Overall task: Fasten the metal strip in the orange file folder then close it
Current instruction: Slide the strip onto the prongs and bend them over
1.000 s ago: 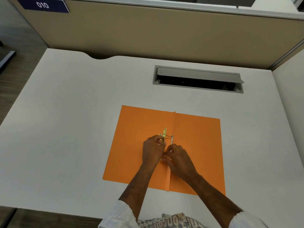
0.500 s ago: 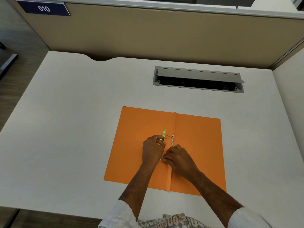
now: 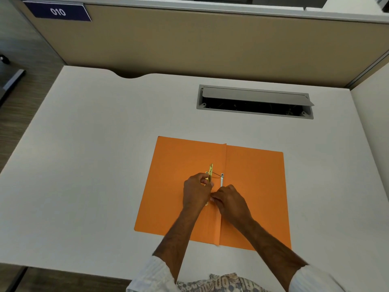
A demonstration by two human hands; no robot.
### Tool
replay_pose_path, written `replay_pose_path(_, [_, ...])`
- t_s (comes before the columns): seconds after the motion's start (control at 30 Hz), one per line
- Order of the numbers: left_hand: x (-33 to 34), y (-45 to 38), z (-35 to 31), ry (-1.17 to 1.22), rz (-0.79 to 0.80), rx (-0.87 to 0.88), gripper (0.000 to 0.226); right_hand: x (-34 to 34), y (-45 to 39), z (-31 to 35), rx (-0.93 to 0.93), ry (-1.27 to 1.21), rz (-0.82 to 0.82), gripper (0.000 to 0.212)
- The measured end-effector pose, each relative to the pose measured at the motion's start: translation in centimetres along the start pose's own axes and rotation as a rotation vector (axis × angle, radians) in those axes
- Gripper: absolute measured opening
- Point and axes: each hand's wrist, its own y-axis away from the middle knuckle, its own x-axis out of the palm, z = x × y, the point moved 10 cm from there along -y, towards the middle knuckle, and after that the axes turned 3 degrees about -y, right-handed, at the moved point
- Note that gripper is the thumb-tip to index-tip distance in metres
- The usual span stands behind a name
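An orange file folder lies open and flat on the white desk, its spine fold running toward me. A gold metal strip stands beside the fold, tied by a thin prong to a white fastener bar on the spine. My left hand pinches the gold strip's lower part. My right hand is closed on the lower end of the fastener; its fingertips meet the left hand's. The lower halves of strip and bar are hidden by my hands.
A grey cable tray with its lid lifted is set into the white desk behind the folder. A beige partition with a blue "010" label closes off the back. The desk's near edge is by my body.
My hands stay almost in place at the fastener; the fingertips have shifted only slightly. The folder has not moved.
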Motion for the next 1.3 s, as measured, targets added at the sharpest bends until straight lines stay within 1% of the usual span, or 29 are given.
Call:
replay_pose_path(0.13, [-0.2, -0.1, 0.0, 0.005, -0.006, 0.003, 0.026, 0.2, 0.1, 0.1, -0.018, -0.003, 0.023, 0.015])
replay_pose_path(0.3, [0.1, -0.1, 0.1, 0.036, 0.005, -0.010, 0.025, 0.2, 0.2, -0.8, 0.055, -0.046, -0.006, 0.017])
replay_pose_path(0.5, [0.2, -0.2, 0.2, 0.044, 0.010, -0.016, 0.024, 0.5, 0.4, -1.0, 0.060, -0.061, -0.009, 0.017])
replay_pose_path(0.67, [0.2, -0.2, 0.4, 0.041, 0.009, -0.012, 0.026, 0.5, 0.6, -0.6, 0.012, -0.039, 0.004, 0.016])
replay_pose_path(0.83, [0.5, 0.0, 0.3, 0.039, 0.012, 0.000, 0.027, 0.5, 0.6, -0.9, 0.040, -0.094, -0.009, 0.017])
replay_pose_path(1.03, [0.6, 0.2, 0.2, 0.026, 0.007, 0.009, 0.028, 0.7, 0.8, -0.8, 0.009, -0.147, 0.007, 0.016])
replay_pose_path(1.1, [0.6, 0.2, 0.3, 0.032, 0.007, 0.007, 0.027, 0.2, 0.8, -1.2, 0.027, -0.221, -0.026, 0.018])
replay_pose_path(1.17, [0.6, 0.2, 0.2, 0.027, 0.003, 0.011, 0.026, -0.9, 0.2, -1.9, 0.082, -0.281, -0.115, 0.021])
replay_pose_path(1.23, [0.5, 0.3, 0.1, 0.021, -0.001, 0.017, 0.027, -2.1, -1.0, -2.8, 0.155, -0.263, -0.196, 0.031])
replay_pose_path(1.3, [0.4, 0.5, 0.0, 0.020, -0.004, 0.025, 0.027, -2.7, -2.7, -3.2, 0.190, -0.207, -0.201, 0.041])
